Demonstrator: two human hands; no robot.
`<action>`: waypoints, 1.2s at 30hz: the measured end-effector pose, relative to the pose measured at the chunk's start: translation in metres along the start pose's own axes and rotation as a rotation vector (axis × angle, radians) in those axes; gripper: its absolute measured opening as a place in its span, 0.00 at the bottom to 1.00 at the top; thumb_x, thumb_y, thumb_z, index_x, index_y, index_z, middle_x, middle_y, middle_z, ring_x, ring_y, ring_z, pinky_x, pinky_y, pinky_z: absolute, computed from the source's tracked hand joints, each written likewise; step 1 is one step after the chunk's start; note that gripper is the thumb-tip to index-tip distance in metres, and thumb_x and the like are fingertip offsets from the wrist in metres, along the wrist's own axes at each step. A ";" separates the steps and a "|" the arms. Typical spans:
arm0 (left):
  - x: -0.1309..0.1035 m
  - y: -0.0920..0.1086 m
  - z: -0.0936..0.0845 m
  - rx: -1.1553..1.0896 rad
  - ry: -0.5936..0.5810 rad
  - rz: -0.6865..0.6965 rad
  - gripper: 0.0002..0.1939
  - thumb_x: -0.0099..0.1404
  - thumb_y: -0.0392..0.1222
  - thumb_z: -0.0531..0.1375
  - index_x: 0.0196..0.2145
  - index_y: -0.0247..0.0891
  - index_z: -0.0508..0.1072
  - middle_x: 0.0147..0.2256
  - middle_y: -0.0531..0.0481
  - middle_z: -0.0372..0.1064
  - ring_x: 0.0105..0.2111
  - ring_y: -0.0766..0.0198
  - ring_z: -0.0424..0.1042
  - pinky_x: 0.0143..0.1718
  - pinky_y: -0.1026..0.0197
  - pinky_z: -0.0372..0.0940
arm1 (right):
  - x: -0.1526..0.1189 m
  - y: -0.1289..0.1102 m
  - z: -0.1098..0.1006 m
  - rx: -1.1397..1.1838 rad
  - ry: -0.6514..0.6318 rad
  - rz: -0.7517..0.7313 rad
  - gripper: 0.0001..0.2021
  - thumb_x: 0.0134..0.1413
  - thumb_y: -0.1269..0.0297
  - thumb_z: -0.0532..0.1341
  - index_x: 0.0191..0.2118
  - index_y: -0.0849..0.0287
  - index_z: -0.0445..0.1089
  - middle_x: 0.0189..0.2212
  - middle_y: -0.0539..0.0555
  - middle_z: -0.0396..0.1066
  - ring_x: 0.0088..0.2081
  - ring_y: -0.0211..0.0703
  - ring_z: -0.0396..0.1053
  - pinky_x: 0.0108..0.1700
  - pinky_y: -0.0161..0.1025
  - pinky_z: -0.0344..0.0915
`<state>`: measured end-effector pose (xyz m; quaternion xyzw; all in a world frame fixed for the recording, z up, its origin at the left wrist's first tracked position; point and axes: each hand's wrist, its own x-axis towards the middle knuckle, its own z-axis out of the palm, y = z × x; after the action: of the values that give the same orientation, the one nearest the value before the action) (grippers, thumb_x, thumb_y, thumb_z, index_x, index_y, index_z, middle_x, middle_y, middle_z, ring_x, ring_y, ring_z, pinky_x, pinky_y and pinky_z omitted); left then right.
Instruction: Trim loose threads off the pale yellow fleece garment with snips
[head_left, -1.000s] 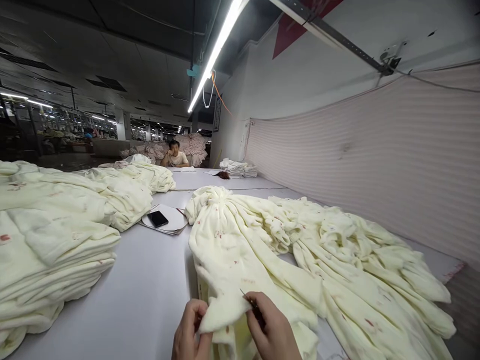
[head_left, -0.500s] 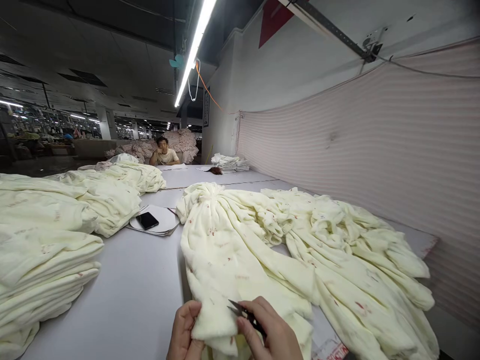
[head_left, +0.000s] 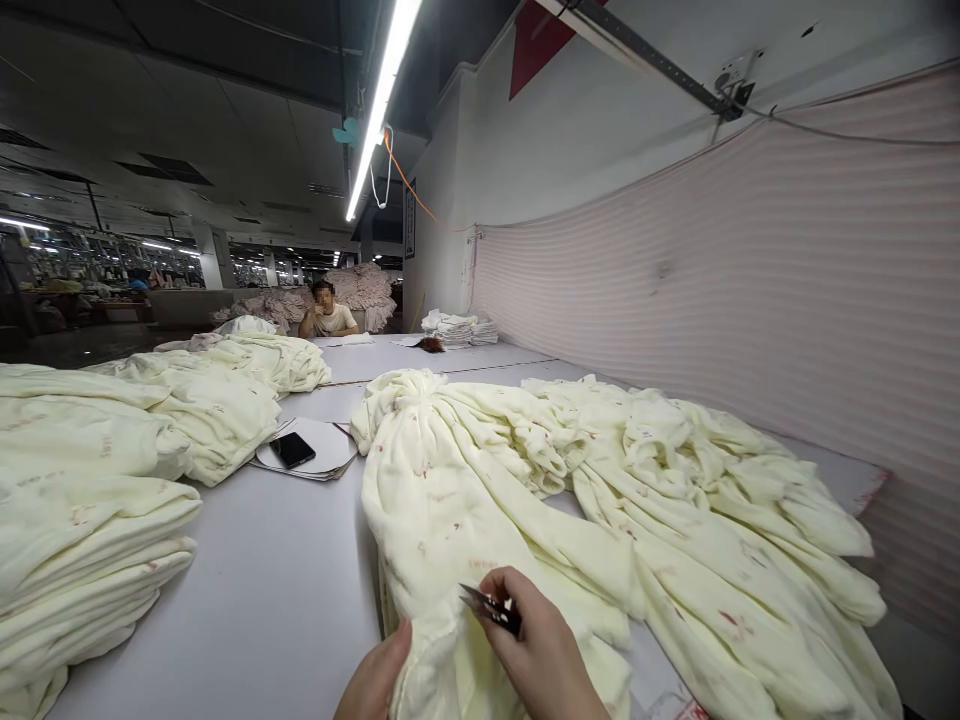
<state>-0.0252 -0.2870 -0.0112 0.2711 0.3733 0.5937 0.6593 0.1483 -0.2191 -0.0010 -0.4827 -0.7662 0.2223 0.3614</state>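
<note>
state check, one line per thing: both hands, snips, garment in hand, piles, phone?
left hand: gripping the garment's near edge
right hand: closed around the thread snips
thread snips: blades open, tips over the fabric
cream garment: unfolded, draped on the table
loose pile: crumpled, unfolded
folded stack: neatly layered, left side
phone: screen dark, lying flat on a round card

Long grey table in a garment workshop, piled with cream cloth

Folded cream stack (head_left: 82, 530) at nine o'clock; a black phone (head_left: 292, 450) on round white card (head_left: 319, 452) at eleven; a seated person (head_left: 328, 316) and small folded pile (head_left: 457, 328) at twelve; striped pink fabric wall (head_left: 712, 300) at two.
</note>
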 end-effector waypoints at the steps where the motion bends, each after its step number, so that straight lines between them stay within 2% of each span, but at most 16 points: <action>1: 0.002 -0.001 0.000 -0.021 -0.011 -0.006 0.22 0.57 0.57 0.62 0.38 0.35 0.80 0.34 0.40 0.79 0.43 0.43 0.75 0.48 0.46 0.66 | -0.002 0.001 -0.002 0.046 -0.024 -0.025 0.05 0.49 0.67 0.58 0.35 0.52 0.68 0.30 0.48 0.71 0.32 0.43 0.70 0.35 0.36 0.64; 3: 0.005 -0.005 -0.002 -0.080 -0.034 -0.007 0.24 0.59 0.56 0.60 0.44 0.35 0.77 0.37 0.40 0.79 0.46 0.42 0.73 0.50 0.44 0.64 | -0.008 0.003 -0.007 0.105 -0.058 -0.097 0.09 0.53 0.60 0.59 0.40 0.52 0.71 0.34 0.50 0.72 0.34 0.43 0.71 0.34 0.34 0.65; 5: 0.007 -0.009 -0.004 -0.131 -0.037 0.004 0.25 0.59 0.55 0.60 0.49 0.37 0.75 0.39 0.42 0.79 0.48 0.42 0.72 0.51 0.44 0.64 | -0.014 0.003 -0.011 0.077 -0.065 -0.164 0.11 0.56 0.57 0.58 0.44 0.50 0.71 0.35 0.51 0.72 0.34 0.43 0.72 0.31 0.33 0.65; 9: 0.007 -0.009 -0.006 -0.151 -0.036 -0.008 0.24 0.60 0.52 0.60 0.53 0.41 0.71 0.40 0.44 0.79 0.49 0.44 0.72 0.52 0.45 0.65 | -0.016 0.005 -0.008 -0.040 0.002 -0.215 0.10 0.59 0.59 0.55 0.42 0.49 0.72 0.34 0.51 0.72 0.34 0.43 0.73 0.30 0.32 0.66; 13: 0.006 -0.001 -0.004 -0.166 -0.134 -0.122 0.24 0.65 0.49 0.56 0.57 0.40 0.67 0.44 0.43 0.77 0.48 0.46 0.73 0.54 0.46 0.63 | -0.014 0.011 -0.004 -0.007 0.069 -0.233 0.10 0.60 0.59 0.56 0.44 0.50 0.71 0.36 0.52 0.73 0.35 0.43 0.73 0.33 0.33 0.68; 15: 0.005 0.001 -0.002 -0.180 -0.156 -0.146 0.24 0.66 0.49 0.55 0.58 0.39 0.66 0.44 0.43 0.77 0.48 0.47 0.73 0.54 0.47 0.62 | -0.014 0.013 -0.004 0.047 0.047 -0.249 0.11 0.58 0.59 0.57 0.45 0.51 0.71 0.37 0.53 0.73 0.36 0.43 0.72 0.32 0.32 0.68; 17: 0.005 0.001 -0.001 -0.191 -0.157 -0.137 0.25 0.66 0.49 0.54 0.58 0.39 0.65 0.45 0.42 0.77 0.48 0.47 0.74 0.54 0.47 0.62 | -0.015 0.014 -0.007 0.116 -0.032 -0.228 0.12 0.59 0.59 0.57 0.46 0.52 0.72 0.37 0.54 0.73 0.35 0.42 0.73 0.29 0.30 0.68; 19: 0.006 0.000 0.000 -0.200 -0.155 -0.127 0.25 0.67 0.48 0.54 0.59 0.39 0.64 0.45 0.43 0.77 0.48 0.48 0.74 0.55 0.48 0.62 | -0.014 0.013 -0.010 0.175 -0.111 -0.187 0.12 0.59 0.59 0.57 0.46 0.53 0.72 0.38 0.55 0.72 0.35 0.41 0.73 0.28 0.29 0.68; 21: 0.007 -0.003 -0.001 -0.217 -0.164 -0.138 0.24 0.67 0.48 0.54 0.59 0.39 0.64 0.45 0.43 0.77 0.48 0.48 0.73 0.55 0.48 0.62 | -0.012 0.011 -0.013 0.205 -0.149 -0.152 0.12 0.59 0.59 0.57 0.45 0.53 0.73 0.37 0.55 0.73 0.36 0.43 0.73 0.33 0.32 0.69; 24: 0.007 -0.006 -0.001 -0.233 -0.203 -0.204 0.25 0.66 0.51 0.53 0.57 0.38 0.66 0.44 0.42 0.77 0.49 0.47 0.72 0.56 0.48 0.61 | -0.009 0.010 -0.012 0.247 -0.132 -0.118 0.11 0.57 0.58 0.59 0.42 0.54 0.75 0.35 0.55 0.74 0.36 0.44 0.73 0.39 0.36 0.69; 31: 0.005 -0.011 0.003 -0.224 -0.284 -0.252 0.28 0.61 0.58 0.57 0.51 0.36 0.73 0.44 0.41 0.77 0.52 0.45 0.70 0.57 0.46 0.60 | -0.009 0.013 -0.003 0.281 -0.120 -0.076 0.12 0.56 0.56 0.60 0.41 0.55 0.75 0.35 0.55 0.74 0.36 0.46 0.72 0.40 0.38 0.67; 36: 0.005 -0.017 0.001 -0.209 -0.234 -0.230 0.26 0.60 0.57 0.59 0.46 0.33 0.77 0.43 0.38 0.77 0.52 0.43 0.69 0.56 0.45 0.60 | -0.011 0.017 -0.005 0.288 -0.096 -0.011 0.12 0.57 0.55 0.58 0.36 0.55 0.76 0.32 0.54 0.74 0.36 0.46 0.72 0.39 0.38 0.66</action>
<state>-0.0140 -0.2849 -0.0249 0.2238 0.2589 0.5143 0.7864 0.1650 -0.2218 -0.0127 -0.4104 -0.7455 0.3505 0.3911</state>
